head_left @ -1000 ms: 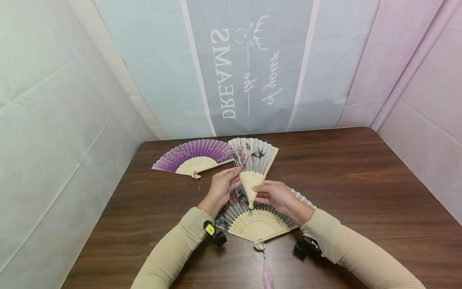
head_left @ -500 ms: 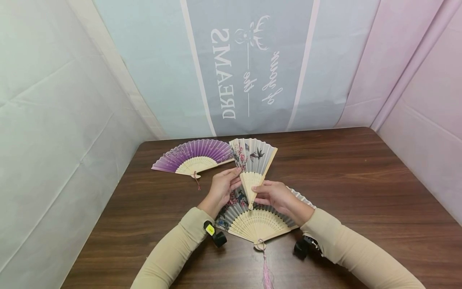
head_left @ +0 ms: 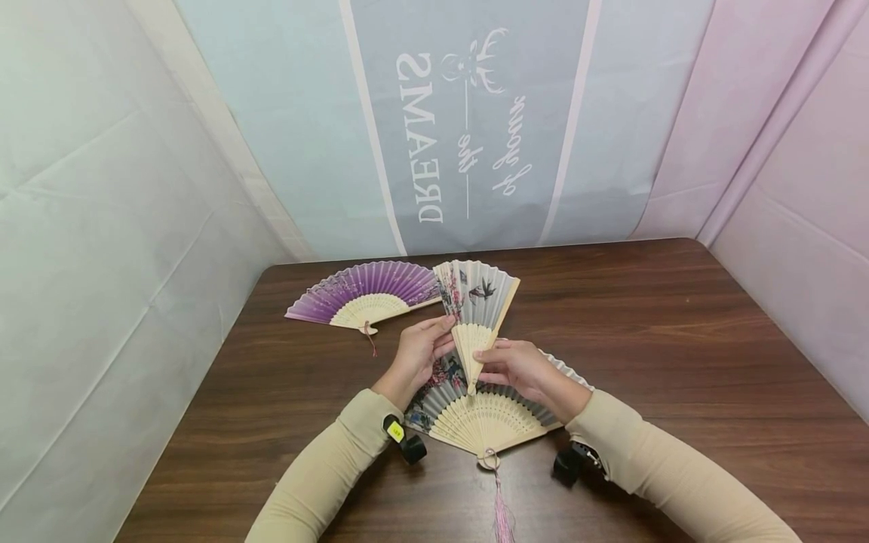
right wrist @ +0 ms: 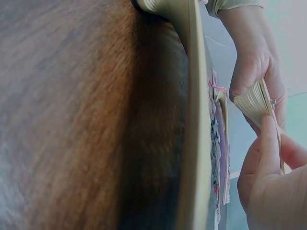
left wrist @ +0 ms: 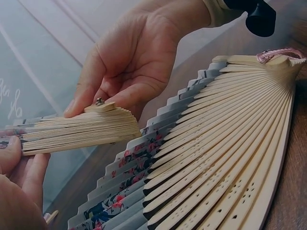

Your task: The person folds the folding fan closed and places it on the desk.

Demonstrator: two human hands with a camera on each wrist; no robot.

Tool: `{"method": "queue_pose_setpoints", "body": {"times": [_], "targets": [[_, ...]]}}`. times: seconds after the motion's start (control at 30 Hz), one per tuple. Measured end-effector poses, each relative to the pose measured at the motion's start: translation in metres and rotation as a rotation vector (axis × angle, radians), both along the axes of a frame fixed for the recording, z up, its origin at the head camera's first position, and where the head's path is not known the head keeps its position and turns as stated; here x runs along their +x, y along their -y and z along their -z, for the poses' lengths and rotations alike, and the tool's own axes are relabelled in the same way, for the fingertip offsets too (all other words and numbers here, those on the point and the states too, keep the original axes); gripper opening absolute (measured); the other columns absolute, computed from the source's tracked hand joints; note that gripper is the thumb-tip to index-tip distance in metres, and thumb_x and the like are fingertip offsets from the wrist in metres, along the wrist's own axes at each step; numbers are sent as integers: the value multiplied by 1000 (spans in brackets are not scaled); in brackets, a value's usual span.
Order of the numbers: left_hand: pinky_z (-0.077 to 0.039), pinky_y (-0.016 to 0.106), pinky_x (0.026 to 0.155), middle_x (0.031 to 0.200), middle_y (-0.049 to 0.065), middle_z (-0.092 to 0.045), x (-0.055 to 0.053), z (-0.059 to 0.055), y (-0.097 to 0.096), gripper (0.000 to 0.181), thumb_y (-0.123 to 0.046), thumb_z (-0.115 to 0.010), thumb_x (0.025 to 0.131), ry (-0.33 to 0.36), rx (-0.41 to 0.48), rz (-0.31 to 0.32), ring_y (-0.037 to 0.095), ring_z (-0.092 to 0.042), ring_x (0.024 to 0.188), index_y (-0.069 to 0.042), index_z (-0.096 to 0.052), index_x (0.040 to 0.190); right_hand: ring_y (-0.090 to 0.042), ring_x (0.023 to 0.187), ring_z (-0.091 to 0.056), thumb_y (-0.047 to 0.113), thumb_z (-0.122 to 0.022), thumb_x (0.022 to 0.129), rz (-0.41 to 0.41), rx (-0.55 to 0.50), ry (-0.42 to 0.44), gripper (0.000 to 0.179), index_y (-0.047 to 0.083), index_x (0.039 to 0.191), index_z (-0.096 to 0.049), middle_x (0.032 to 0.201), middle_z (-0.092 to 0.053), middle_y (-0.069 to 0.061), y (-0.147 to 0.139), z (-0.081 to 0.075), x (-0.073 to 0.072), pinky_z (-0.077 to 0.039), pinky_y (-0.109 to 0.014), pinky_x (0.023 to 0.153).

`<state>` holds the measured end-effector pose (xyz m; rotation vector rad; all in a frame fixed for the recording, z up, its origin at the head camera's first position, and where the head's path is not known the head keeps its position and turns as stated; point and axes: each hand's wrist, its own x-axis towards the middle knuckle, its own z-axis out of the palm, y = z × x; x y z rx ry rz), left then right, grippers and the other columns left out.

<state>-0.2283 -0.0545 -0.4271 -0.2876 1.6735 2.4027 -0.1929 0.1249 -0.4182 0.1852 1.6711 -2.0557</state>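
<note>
Both hands hold a partly spread folding fan (head_left: 485,302), pale grey with pink blossoms and a dark bird, above the table. My left hand (head_left: 414,358) pinches its left edge between thumb and fingers, where the cloth meets the ribs. On the other side my right hand (head_left: 526,369) grips the bamboo ribs near the pivot, thumb on top. Below lies a wider spread grey folding fan (head_left: 485,426) with a pink tassel (head_left: 502,513), partly covered by the hands. In the left wrist view, the held fan's stacked ribs (left wrist: 81,129) show edge-on beside the lower fan's pierced ribs (left wrist: 211,153).
A purple folding fan (head_left: 373,290) lies spread at the back left, its right end overlapped by the held fan in the head view. The brown wooden table (head_left: 679,339) ends at a printed cloth backdrop (head_left: 475,136). Black wrist cameras (head_left: 411,449) hang under both forearms.
The held fan has narrowed slightly, its upper left and right edges drawing a little closer together. Both hands keep nearly the same place, and the two fans on the table have not moved.
</note>
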Motion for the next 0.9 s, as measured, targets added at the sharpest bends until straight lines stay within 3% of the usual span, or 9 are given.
{"method": "queue_pose_setpoints", "body": {"times": [0.17,0.37,0.9], "targets": [[-64,23,78,84,0,-76,-2,-1,-1,34,-8,-67,95,7,4,-3,7,-72,74,11,-62,123,-8,78,-70,1,-61,94,-9,4,-23,32,-11,124,-57,89,-67,2,1,1,-1,-64,-26,82],[-64,22,77,80,-2,-74,-2,-2,-1,35,-8,-67,94,13,9,2,7,-71,72,11,-62,123,-8,77,-70,1,-61,94,-6,13,-30,8,1,101,-65,86,-65,2,1,2,-1,-65,-26,81],[-64,21,74,77,-4,-74,1,2,-2,33,-8,-66,95,-7,-22,24,6,-70,70,13,-62,121,-9,79,-71,2,-61,95,-42,15,-35,34,-10,126,-56,91,-66,2,1,4,2,-64,-29,84]]}}
